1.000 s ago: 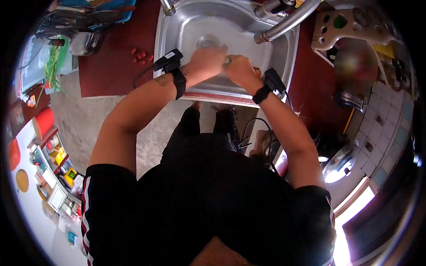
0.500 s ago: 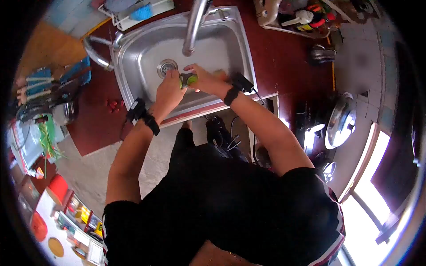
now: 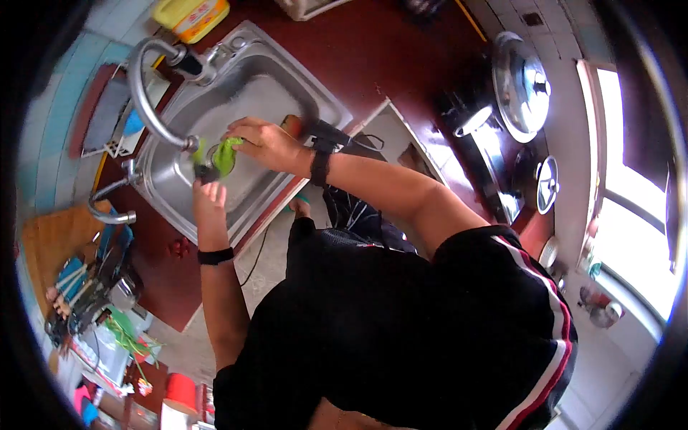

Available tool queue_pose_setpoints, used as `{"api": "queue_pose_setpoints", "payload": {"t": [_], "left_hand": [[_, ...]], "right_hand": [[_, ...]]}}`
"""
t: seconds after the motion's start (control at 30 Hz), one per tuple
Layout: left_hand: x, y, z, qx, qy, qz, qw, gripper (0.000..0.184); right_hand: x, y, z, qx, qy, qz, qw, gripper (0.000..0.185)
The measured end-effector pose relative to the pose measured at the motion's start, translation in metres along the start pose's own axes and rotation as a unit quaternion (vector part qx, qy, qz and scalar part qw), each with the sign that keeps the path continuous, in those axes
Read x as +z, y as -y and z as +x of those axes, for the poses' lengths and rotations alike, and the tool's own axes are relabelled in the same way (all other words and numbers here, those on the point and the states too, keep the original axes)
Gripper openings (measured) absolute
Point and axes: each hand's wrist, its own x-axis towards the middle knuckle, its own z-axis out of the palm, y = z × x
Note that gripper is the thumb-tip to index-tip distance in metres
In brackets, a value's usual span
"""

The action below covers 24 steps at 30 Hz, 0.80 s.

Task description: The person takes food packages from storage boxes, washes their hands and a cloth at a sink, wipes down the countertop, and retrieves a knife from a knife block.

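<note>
Over the steel sink, my right hand grips a bright green, floppy piece, which may be a vegetable or a cloth. My left hand is just below it at the sink's near side, fingers bent up against a small dark object that touches or nearly touches the green piece. What the dark object is cannot be made out. A brownish item lies in the sink beside my right wrist, partly hidden. The curved faucet arches in from the left, its spout close to the green piece.
Small red items lie on the dark red counter left of the sink. A second tap stands near them. A yellow container is behind the sink. Pot lids and the stove are to the right.
My view has turned, so the sink now appears further left. The faucet spout has swung left in view. My hands are further apart, and more of the green piece shows.
</note>
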Motion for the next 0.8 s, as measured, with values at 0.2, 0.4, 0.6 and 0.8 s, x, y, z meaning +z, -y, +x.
{"api": "queue_pose_setpoints", "payload": {"t": [0.2, 0.4, 0.6, 0.8], "left_hand": [[0.027, -0.015, 0.001, 0.075, -0.046, -0.105, 0.991, 0.037], [0.093, 0.018, -0.037, -0.119, 0.225, -0.121, 0.959, 0.033], [0.151, 0.03, -0.057, -0.016, 0.3, 0.002, 0.954, 0.037], [0.135, 0.027, -0.059, 0.023, 0.258, 0.181, 0.949, 0.035]], "right_hand": [[0.003, -0.02, -0.022, 0.212, -0.021, 0.003, 0.977, 0.031], [-0.02, 0.032, -0.011, 0.533, -0.035, 0.466, 0.705, 0.043], [-0.029, -0.019, -0.015, 0.404, -0.127, 0.246, 0.872, 0.026], [-0.126, -0.111, -0.028, 0.371, -0.26, -0.131, 0.882, 0.039]]}}
